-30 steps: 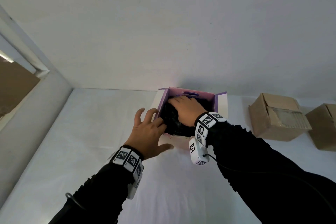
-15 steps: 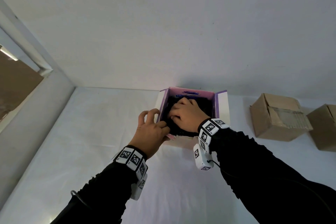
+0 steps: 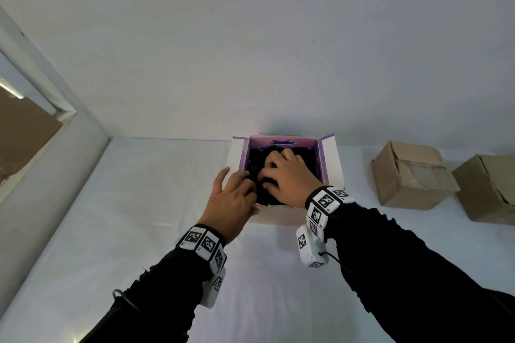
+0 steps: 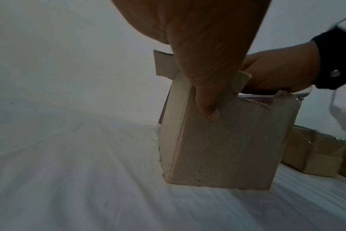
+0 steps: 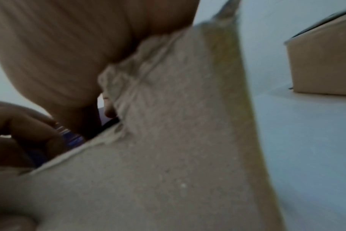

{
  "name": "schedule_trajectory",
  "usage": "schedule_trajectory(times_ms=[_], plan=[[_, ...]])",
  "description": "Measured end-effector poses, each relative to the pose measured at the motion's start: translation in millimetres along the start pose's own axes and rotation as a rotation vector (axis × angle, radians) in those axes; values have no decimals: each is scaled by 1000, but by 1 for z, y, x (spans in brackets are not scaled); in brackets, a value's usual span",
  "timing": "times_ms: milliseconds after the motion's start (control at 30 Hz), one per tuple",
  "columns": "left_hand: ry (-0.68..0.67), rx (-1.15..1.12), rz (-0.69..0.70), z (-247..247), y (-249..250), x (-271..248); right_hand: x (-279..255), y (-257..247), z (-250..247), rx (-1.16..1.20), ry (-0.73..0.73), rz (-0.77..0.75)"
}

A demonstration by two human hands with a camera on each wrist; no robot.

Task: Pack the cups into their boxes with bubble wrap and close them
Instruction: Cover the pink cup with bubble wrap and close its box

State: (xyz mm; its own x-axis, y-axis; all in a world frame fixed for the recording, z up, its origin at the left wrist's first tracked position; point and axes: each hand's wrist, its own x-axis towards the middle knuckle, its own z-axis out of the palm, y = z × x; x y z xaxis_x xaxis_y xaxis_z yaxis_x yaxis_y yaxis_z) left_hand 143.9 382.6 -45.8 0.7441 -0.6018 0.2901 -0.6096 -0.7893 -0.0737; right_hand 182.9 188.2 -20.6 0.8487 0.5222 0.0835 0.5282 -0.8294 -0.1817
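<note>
An open box (image 3: pixel 330 160) with purple inner walls and white flaps stands on the white table near the wall. It is filled with dark, crumpled wrap (image 3: pixel 254 159); no cup shows. My right hand (image 3: pixel 284 177) is inside the box, its fingers curled into the dark wrap. My left hand (image 3: pixel 232 195) holds the box's near left corner, with its fingers over the rim. In the left wrist view the left thumb (image 4: pixel 210 107) presses the grey outer wall of the box (image 4: pixel 227 148). The right wrist view is blurred and shows the box wall (image 5: pixel 168 164) close up.
Two brown cardboard boxes (image 3: pixel 409 175) (image 3: pixel 490 189) sit to the right on the table, one with tape across its top. A wall runs right behind the open box. A grey ledge (image 3: pixel 41 175) borders the white cloth (image 3: pixel 139 217) on the left.
My left hand has moved from beside the box onto its near left corner, fingers over the rim. My right hand drew back toward me inside the box and curled its fingers.
</note>
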Motion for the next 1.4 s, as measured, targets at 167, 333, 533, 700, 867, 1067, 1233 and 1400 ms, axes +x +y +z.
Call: schedule_trajectory(times_ms=[167,333,533,700,867,1067,1233,1400], plan=[[0,-31,154,6,0,5,-40,3,-6,210,-24,25],[-113,26,116,4,1,8,-58,-2,-5,-2,-163,13],[-141,67,91,-1,4,11,-73,5,-14,-312,-42,62],[-189,46,83,-4,8,10,-87,7,-11,-379,-8,19],[-217,9,134,-10,20,2,-89,1,-20,-303,-88,164],[-230,-33,154,-16,24,3,-83,8,-22,-301,-88,354],[-155,-194,68,-32,18,34,-59,5,-27,-291,-97,425],[-328,-332,6,-32,5,74,-30,14,-26,-85,-107,402]])
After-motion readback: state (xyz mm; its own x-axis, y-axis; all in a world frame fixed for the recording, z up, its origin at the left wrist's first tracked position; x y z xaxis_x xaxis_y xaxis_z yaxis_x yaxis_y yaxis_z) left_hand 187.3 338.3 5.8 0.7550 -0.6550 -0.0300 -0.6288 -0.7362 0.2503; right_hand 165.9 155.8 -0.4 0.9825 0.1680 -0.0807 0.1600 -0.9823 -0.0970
